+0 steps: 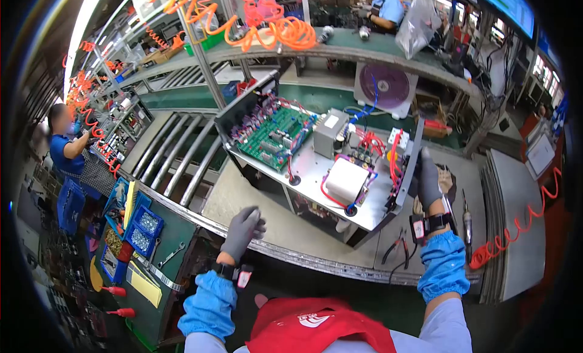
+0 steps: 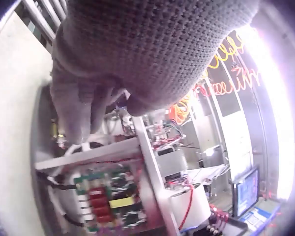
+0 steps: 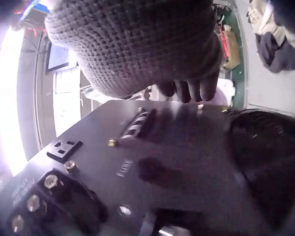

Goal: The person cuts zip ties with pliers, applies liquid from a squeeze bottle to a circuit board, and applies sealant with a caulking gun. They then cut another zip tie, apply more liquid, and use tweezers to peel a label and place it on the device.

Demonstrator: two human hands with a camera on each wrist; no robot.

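An electrical chassis (image 1: 306, 184) sits on the bench, its top uncovered. It carries a green circuit board (image 1: 276, 137), a grey transformer (image 1: 331, 133), a white cylindrical part (image 1: 346, 179) and red wiring. My left hand (image 1: 244, 231), in a grey glove, hovers at the bench's front edge, left of the chassis, fingers loosely bent. In the left wrist view its fingers (image 2: 73, 115) overlap the chassis frame. My gloved right hand (image 1: 429, 178) lies along the outside of the dark right panel (image 3: 187, 142), which bears a fuse label and brass terminals. Its fingertips are right at that panel's edge.
Pliers (image 1: 398, 250) and a screwdriver (image 1: 467, 222) lie to the right, near stacked panels (image 1: 507, 225). Metal rollers (image 1: 176, 158) run off to the left. Blue bins (image 1: 144, 228) of small hardware and a wrench (image 1: 172, 254) occupy the side table. Orange coiled hoses (image 1: 285, 34) hang overhead.
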